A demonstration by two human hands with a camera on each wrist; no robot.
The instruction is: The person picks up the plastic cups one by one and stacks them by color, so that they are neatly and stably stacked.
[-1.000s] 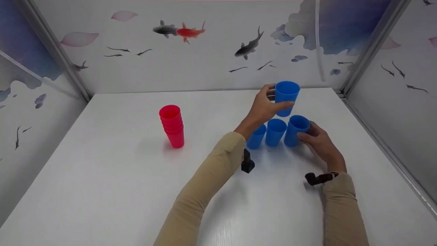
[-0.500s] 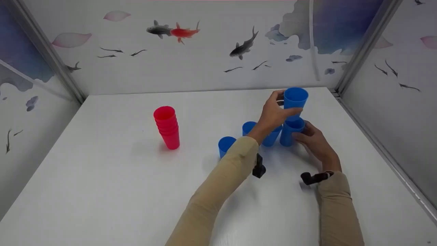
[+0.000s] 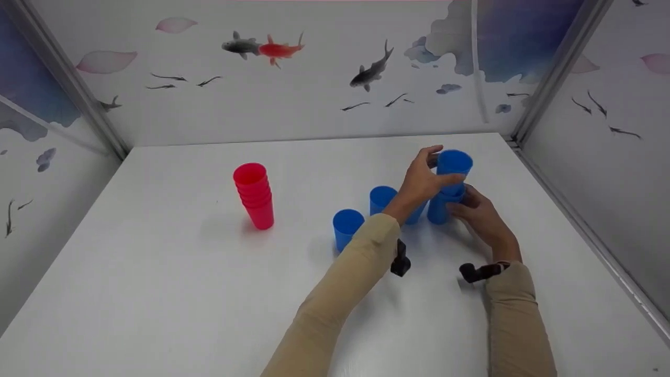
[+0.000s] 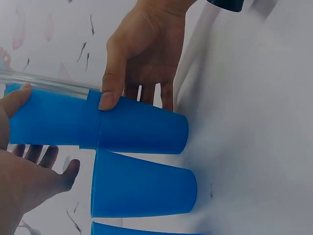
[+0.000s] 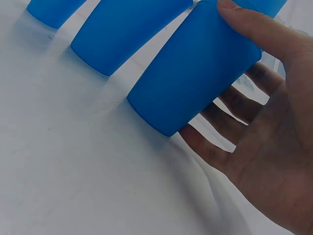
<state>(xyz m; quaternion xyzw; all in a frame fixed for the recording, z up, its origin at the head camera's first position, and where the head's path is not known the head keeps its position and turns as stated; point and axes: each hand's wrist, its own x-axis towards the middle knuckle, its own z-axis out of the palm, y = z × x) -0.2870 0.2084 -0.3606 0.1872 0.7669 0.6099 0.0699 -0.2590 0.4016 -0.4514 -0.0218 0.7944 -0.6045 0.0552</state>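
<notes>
My left hand [image 3: 421, 182] grips a blue plastic cup [image 3: 454, 163], thumb on the near side and fingers behind. The cup's lower part sits inside a second blue cup [image 3: 438, 210] standing on the table. Around that lower cup my right hand [image 3: 486, 219] holds on, its thumb [image 4: 108, 100] by the rim in the left wrist view. Just left of the pair stands another blue cup [image 4: 144, 186], close beside it. Farther left are two more blue cups, one [image 3: 382, 198] near the left wrist and one [image 3: 346, 229] partly behind the left sleeve.
A stack of nested red cups [image 3: 258, 201] stands on the white table [image 3: 172, 293], left of the blue ones. Printed panels [image 3: 293, 104] with fish rise along the back and sides. Small black cameras [image 3: 401, 261] sit on both wrists.
My left hand has brought its blue cup right and down, from above the row into the cup at the right end. My right hand keeps its hold there. The head view has shifted slightly.
</notes>
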